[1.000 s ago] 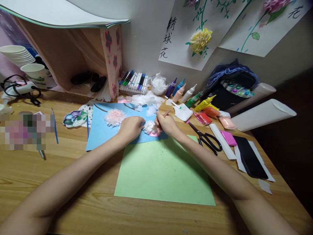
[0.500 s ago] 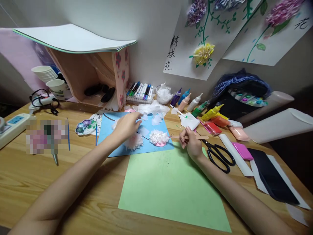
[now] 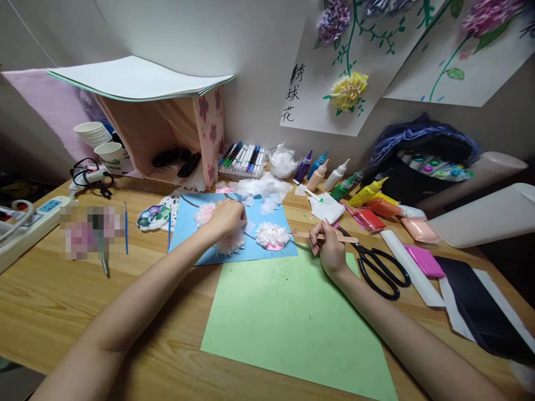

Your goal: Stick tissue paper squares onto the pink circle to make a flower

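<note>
My left hand [image 3: 232, 217] is over the blue paper [image 3: 184, 234], fingers bent down and drawn together; what is between them, if anything, is hidden. Below it is a pinkish-white ruffled tissue flower [image 3: 230, 245], with a pink one [image 3: 204, 213] beside the wrist. Close to the fingertips lies a scrap of thin white tissue [image 3: 249, 226]. My right hand [image 3: 329, 248] grips a flat wooden craft stick [image 3: 301, 235], held roughly level. Its left tip points at a white tissue flower [image 3: 271, 233] on a pink base. Drawn dark lines cross the blue paper.
Green paper [image 3: 292, 323] lies in front. Black-handled scissors [image 3: 384, 270] sit right of my right hand. Paint bottles [image 3: 320, 172], markers [image 3: 244, 157] and a bowl of tissue [image 3: 284, 160] line the back. A paint palette [image 3: 152, 217] is left, clay packets [image 3: 370, 220] right.
My left hand has shifted slightly right, and its spread fingers have drawn together and down. My right hand keeps the craft stick in nearly the same place. The view has shifted slightly.
</note>
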Available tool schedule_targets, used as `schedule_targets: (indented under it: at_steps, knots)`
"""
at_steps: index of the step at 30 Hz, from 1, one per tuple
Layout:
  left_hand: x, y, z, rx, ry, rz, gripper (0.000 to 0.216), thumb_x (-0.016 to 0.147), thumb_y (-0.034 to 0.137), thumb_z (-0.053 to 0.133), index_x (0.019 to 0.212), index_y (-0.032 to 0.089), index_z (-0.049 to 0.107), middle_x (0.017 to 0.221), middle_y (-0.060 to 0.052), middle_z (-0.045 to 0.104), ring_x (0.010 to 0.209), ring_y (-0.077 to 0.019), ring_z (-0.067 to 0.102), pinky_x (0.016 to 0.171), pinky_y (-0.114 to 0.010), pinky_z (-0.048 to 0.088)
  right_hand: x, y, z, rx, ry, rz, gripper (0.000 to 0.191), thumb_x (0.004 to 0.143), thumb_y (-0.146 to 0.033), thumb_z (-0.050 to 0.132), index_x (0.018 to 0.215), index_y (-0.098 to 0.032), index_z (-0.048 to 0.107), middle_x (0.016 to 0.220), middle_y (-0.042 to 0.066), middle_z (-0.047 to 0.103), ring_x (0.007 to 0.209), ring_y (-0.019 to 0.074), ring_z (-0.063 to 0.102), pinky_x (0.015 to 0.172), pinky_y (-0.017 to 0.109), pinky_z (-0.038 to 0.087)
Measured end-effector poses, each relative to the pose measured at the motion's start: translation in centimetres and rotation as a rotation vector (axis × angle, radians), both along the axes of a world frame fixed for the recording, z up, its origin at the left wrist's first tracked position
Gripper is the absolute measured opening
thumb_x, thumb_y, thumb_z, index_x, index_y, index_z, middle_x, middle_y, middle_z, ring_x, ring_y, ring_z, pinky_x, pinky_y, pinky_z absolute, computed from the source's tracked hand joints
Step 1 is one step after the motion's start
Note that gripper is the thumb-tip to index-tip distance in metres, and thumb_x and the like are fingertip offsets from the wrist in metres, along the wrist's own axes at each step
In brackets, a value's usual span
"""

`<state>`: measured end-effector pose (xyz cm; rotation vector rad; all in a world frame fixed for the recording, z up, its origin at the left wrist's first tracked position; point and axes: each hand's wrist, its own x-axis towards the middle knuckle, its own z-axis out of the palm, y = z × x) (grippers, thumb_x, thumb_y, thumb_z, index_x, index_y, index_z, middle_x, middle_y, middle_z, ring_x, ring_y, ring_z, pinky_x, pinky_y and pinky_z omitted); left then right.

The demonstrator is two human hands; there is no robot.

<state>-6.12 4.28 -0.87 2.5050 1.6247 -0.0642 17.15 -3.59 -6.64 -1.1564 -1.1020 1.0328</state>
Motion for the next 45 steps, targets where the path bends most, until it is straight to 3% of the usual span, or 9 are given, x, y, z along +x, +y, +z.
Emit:
schedule_targets:
  at_steps: [5,10,14,19,26,29,34,41,45]
  knots:
    - [-0.8,-1.1,1.1,-0.015,-0.169,-0.025,0.016,0.076,0.027,0.052,0.077,0.019,0.066,0.091,-0.006,0.067,0.093,-0.0234,0.057,0.080,-0.033,0.042,-0.1,-0.6,-0.1,0.064,-0.086,-0.007,0.056,0.090,-0.054,0.034,0.047,-0.020,0.048,0.038,-0.002,0.039,0.034,0.0096,0.035,0.037,0.025,0.024]
    - [-1.3,-2.4,2.4,-0.053,-0.295,-0.059,0.018,0.080,0.030,0.049,0.080,0.020,0.063,0.092,-0.003,0.067,0.090,-0.0199,0.057,0.077,-0.030,0.042,-0.5,-1.7,-0.6,0.226,-0.224,0.098,0.053,0.092,-0.047,0.034,0.050,-0.020,0.049,0.042,-0.001,0.042,0.039,0.0114,0.038,0.044,0.028,0.029]
    - [-0.6,-1.3,1.3,0.036,-0.108,0.041,0.020,0.079,0.031,0.053,0.088,0.017,0.065,0.094,-0.008,0.068,0.097,-0.0270,0.057,0.081,-0.036,0.040,-0.6,-2.1,-0.5,0.314,-0.315,0.139,0.051,0.094,-0.042,0.032,0.051,-0.020,0.047,0.044,-0.001,0.042,0.042,0.0124,0.039,0.048,0.029,0.031]
    - [0.3,0.2,-0.6,-0.017,-0.009,0.077,0.016,0.074,0.029,0.059,0.076,0.016,0.068,0.085,-0.010,0.070,0.088,-0.0277,0.060,0.075,-0.035,0.041,-0.6,-2.2,-0.2,0.372,-0.387,0.228,0.051,0.096,-0.039,0.027,0.052,-0.020,0.046,0.047,0.000,0.045,0.046,0.0131,0.042,0.050,0.029,0.034]
    - [-0.5,-0.5,0.2,-0.031,-0.214,0.032,0.015,0.078,0.030,0.055,0.078,0.018,0.064,0.088,-0.005,0.069,0.088,-0.0217,0.060,0.073,-0.029,0.043,-2.1,-2.4,0.5,0.646,-0.751,0.504,0.039,0.097,-0.025,0.025,0.067,-0.020,0.049,0.057,0.003,0.052,0.057,0.0154,0.046,0.057,0.029,0.037]
    - [-0.8,-0.6,0.3,-0.006,-0.251,0.040,0.016,0.080,0.031,0.054,0.083,0.018,0.063,0.092,-0.005,0.069,0.092,-0.0215,0.059,0.077,-0.029,0.043,-2.8,-2.4,0.6,0.692,-0.841,0.531,0.033,0.096,-0.023,0.028,0.070,-0.020,0.047,0.058,0.003,0.051,0.059,0.0167,0.044,0.057,0.029,0.036]
    - [-0.3,-0.4,-0.3,0.006,-0.119,0.067,0.025,0.075,0.028,0.061,0.097,0.016,0.063,0.097,-0.008,0.068,0.096,-0.0252,0.058,0.079,-0.032,0.043,-3.2,-2.4,0.3,0.760,-0.952,0.478,0.028,0.094,-0.020,0.032,0.071,-0.020,0.048,0.057,0.002,0.048,0.057,0.0165,0.040,0.056,0.028,0.033]
    - [0.2,-0.4,-0.9,-0.094,-0.140,0.058,0.022,0.076,0.018,0.053,0.093,0.017,0.065,0.095,-0.007,0.070,0.090,-0.0227,0.062,0.071,-0.029,0.044,-2.9,-2.4,0.5,0.675,-0.903,0.455,0.026,0.093,-0.017,0.032,0.073,-0.020,0.049,0.060,0.003,0.051,0.058,0.0169,0.043,0.058,0.029,0.035]
    - [-0.5,-0.2,0.2,-0.186,-0.189,0.039,0.018,0.076,0.019,0.051,0.085,0.017,0.066,0.094,-0.006,0.070,0.086,-0.0189,0.063,0.068,-0.025,0.043,-2.7,-2.4,0.3,0.588,-0.813,0.407,0.030,0.094,-0.020,0.031,0.071,-0.020,0.050,0.061,0.004,0.053,0.060,0.0172,0.047,0.059,0.030,0.037]
